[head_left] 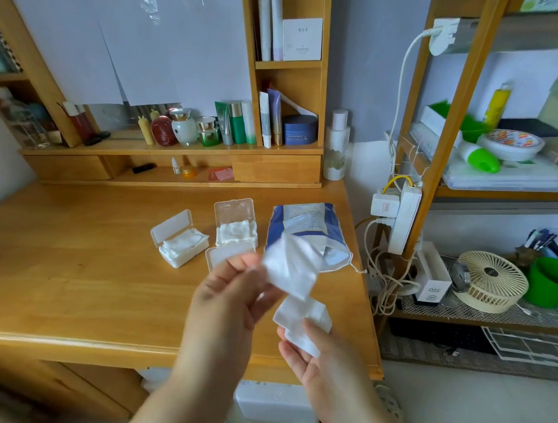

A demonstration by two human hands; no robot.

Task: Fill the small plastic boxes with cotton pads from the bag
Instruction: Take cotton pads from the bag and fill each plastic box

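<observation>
My left hand (229, 293) pinches a blurred bunch of white cotton pads (288, 266) above the desk. My right hand (314, 349) holds a second stack of cotton pads (306, 322) between thumb and palm, just below the first bunch. Behind them lies the blue and white bag (306, 228), its open mouth facing me. Two small clear plastic boxes stand open with pads inside: one on the left (180, 240), one further back (237, 225). A third clear box (225, 255) sits in front of that one, partly hidden by my left hand.
The wooden desk (85, 264) ends at its right edge near the bag. Cosmetics bottles (211, 127) line the desk's back shelf. A white bottle (336, 146) stands at the back right. A power strip (402, 216) and cables hang on the rack beside the desk.
</observation>
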